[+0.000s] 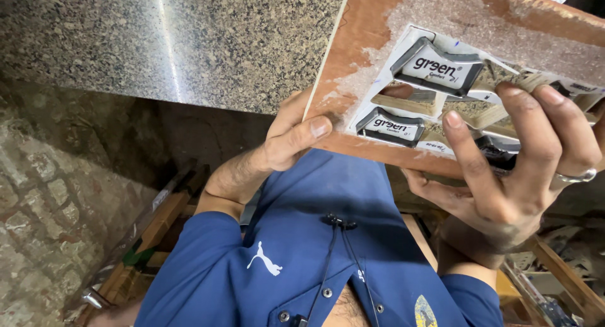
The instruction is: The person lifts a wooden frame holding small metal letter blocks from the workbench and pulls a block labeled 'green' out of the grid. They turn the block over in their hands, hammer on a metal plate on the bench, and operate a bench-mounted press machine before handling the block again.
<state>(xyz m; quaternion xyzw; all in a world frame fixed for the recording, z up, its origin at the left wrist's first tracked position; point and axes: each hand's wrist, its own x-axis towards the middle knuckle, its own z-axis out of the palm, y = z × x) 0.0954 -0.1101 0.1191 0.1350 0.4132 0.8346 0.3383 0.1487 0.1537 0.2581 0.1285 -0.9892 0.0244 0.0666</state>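
I am holding a wooden board in the upper right of the frame, its left edge butting against the speckled stone slab that fills the upper left. My left hand is gripping the board's lower left corner, thumb on top. My right hand is grasping the lower edge, fingers spread over grey plastic holders in its cut-out. Below, my blue shirt is crowding the middle; a brick wall is closing off the lower left.

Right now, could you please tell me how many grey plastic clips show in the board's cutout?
2: a larger clip at the top, a smaller clip lower left. The right hand may hide others.
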